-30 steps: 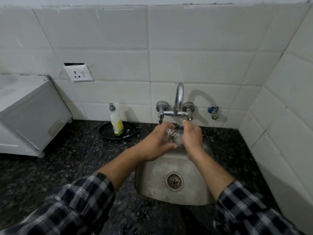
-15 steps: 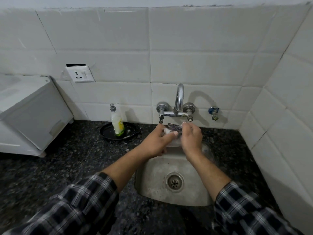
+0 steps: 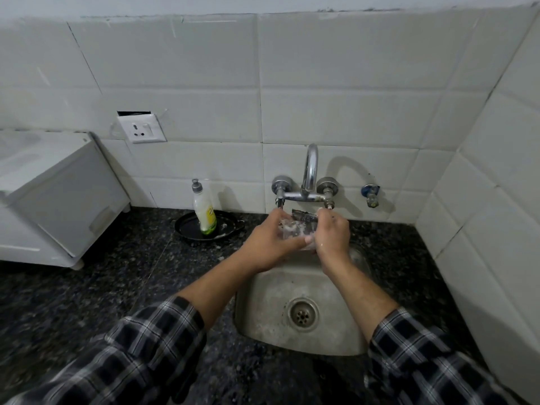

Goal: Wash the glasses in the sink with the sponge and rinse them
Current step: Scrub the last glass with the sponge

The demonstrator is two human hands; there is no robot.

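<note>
Over the back of the steel sink (image 3: 263, 311), just under the tap (image 3: 309, 173), I hold a clear soapy glass (image 3: 289, 230). My left hand (image 3: 271, 244) grips the glass from the left, thumb across its front. My right hand (image 3: 331, 233) holds a dark sponge (image 3: 304, 217) against the glass's far side and rim. A second clear glass (image 3: 358, 258) shows partly behind my right wrist at the sink's back right corner. Most of the held glass is hidden by my fingers.
A dish soap bottle (image 3: 204, 211) stands on a black pan (image 3: 190, 229) left of the tap. A white appliance (image 3: 58, 194) sits at the far left on the dark granite counter (image 3: 102, 287). Tiled walls close in behind and on the right. A small valve (image 3: 370, 194) sticks out right of the tap.
Both hands have lifted the glass slightly toward the tap, and the sponge has shifted along the glass's rim. The camera view has tilted a little.
</note>
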